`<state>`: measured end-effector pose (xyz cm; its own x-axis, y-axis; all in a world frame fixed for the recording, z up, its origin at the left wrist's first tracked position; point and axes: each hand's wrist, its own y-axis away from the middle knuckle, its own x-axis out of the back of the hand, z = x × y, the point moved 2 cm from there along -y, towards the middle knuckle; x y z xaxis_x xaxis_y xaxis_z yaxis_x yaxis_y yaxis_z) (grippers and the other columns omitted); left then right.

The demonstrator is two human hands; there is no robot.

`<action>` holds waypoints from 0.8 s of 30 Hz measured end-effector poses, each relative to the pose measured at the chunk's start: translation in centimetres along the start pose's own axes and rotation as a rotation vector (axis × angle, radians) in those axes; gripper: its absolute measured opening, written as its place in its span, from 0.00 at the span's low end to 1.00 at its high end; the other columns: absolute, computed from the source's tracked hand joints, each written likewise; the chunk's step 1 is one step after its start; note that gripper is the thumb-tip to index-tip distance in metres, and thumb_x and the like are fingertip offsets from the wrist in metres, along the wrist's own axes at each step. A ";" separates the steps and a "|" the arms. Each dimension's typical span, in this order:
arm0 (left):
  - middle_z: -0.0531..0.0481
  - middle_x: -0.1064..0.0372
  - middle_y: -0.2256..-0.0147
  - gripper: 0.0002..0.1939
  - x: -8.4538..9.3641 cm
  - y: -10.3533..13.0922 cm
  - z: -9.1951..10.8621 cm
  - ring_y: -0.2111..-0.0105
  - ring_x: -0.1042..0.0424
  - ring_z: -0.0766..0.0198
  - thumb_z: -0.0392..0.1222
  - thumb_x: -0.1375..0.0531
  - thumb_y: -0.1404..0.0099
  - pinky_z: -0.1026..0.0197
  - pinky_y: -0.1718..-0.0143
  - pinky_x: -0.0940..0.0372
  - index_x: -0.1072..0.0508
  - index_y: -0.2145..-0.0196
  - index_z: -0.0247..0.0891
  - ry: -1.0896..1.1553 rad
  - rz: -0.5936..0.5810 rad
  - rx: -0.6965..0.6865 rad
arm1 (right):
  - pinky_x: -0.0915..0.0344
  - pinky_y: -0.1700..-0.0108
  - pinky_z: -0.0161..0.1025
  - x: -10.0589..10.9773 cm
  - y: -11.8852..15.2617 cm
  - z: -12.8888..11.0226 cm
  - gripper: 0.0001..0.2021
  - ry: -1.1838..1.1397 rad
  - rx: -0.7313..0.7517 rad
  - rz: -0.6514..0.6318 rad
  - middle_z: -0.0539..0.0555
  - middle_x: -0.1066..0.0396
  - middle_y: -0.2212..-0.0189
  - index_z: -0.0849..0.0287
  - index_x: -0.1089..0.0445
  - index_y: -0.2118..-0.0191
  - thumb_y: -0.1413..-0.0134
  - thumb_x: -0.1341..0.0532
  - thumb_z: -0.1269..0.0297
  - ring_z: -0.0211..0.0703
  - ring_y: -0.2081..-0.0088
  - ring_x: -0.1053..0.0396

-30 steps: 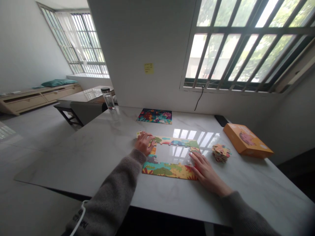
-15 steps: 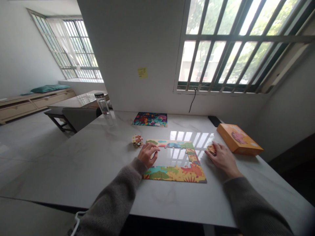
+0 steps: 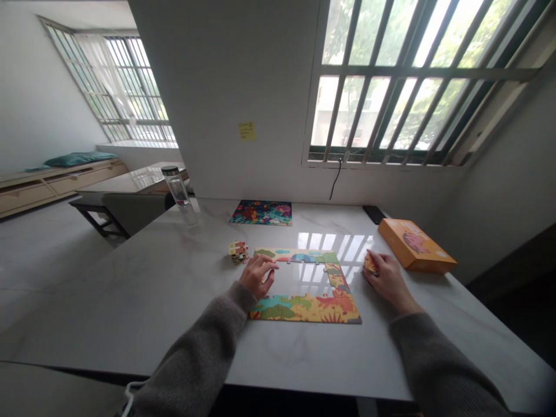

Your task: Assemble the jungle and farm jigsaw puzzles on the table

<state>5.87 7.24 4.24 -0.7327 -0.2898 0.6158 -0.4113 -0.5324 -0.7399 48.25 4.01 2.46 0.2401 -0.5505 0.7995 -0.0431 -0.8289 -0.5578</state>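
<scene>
On the counter, the jigsaw border lies before the picture board, between the left piece stack and the right piece stack; farther right is the box.

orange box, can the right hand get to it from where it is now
Likely yes: the right hand is at the stack of puzzle pieces, with the orange box close beyond it, and nothing visible blocks the way. Whether its grip is already on a piece is unclear.

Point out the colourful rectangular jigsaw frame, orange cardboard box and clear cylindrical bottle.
Colourful rectangular jigsaw frame [image 3: 304, 311]: head view, its near edge.
Orange cardboard box [image 3: 416, 242]: head view, its printed top.
Clear cylindrical bottle [image 3: 177, 188]: head view, its transparent body.
</scene>
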 end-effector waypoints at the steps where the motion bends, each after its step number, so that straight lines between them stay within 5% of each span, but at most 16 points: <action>1: 0.45 0.29 0.62 0.09 0.0 0.0 0.0 0.59 0.31 0.56 0.33 0.44 0.35 0.53 0.55 0.35 0.24 0.62 0.39 0.003 0.004 -0.002 | 0.37 0.46 0.52 0.4 -0.1 -0.1 0.27 0.004 -0.007 0.032 0.64 0.35 0.53 0.64 0.34 0.39 0.42 0.43 0.57 0.58 0.52 0.36; 7: 0.45 0.29 0.63 0.08 -0.3 -0.6 1.4 0.59 0.31 0.55 0.34 0.44 0.35 0.50 0.54 0.34 0.23 0.63 0.39 0.150 0.007 0.056 | 0.38 0.44 0.57 2.0 -0.6 -3.9 0.30 -0.112 0.015 0.126 0.65 0.36 0.50 0.58 0.37 0.35 0.44 0.41 0.61 0.61 0.49 0.38; 11: 0.44 0.27 0.62 0.11 -1.5 -1.6 2.7 0.60 0.28 0.58 0.43 0.44 0.31 0.53 0.56 0.32 0.25 0.57 0.37 0.567 -0.028 0.338 | 0.34 0.45 0.54 1.5 -0.5 -10.5 0.30 -0.346 0.128 0.082 0.62 0.37 0.49 0.53 0.40 0.34 0.42 0.41 0.63 0.58 0.49 0.36; 17: 0.40 0.28 0.55 0.33 -4.6 -2.0 3.6 0.56 0.27 0.55 0.63 0.40 0.36 0.54 0.58 0.29 0.32 0.43 0.36 1.181 -0.208 0.616 | 0.34 0.43 0.58 -0.1 -0.2 -20.1 0.40 -0.544 0.315 -0.058 0.61 0.38 0.46 0.46 0.51 0.29 0.46 0.40 0.71 0.59 0.44 0.38; 24: 0.41 0.25 0.56 0.28 -5.5 -0.9 3.4 0.54 0.26 0.52 0.59 0.37 0.37 0.50 0.49 0.32 0.26 0.49 0.34 1.326 -0.288 0.665 | 0.36 0.40 0.58 -0.5 0.3 -22.7 0.46 -0.539 0.416 -0.131 0.61 0.41 0.42 0.45 0.60 0.27 0.47 0.39 0.75 0.59 0.40 0.42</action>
<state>12.08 6.58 2.47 -0.7662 0.5972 -0.2374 -0.5747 -0.8020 -0.1629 26.10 1.75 6.95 0.6707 -0.2332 0.7042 0.3685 -0.7191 -0.5891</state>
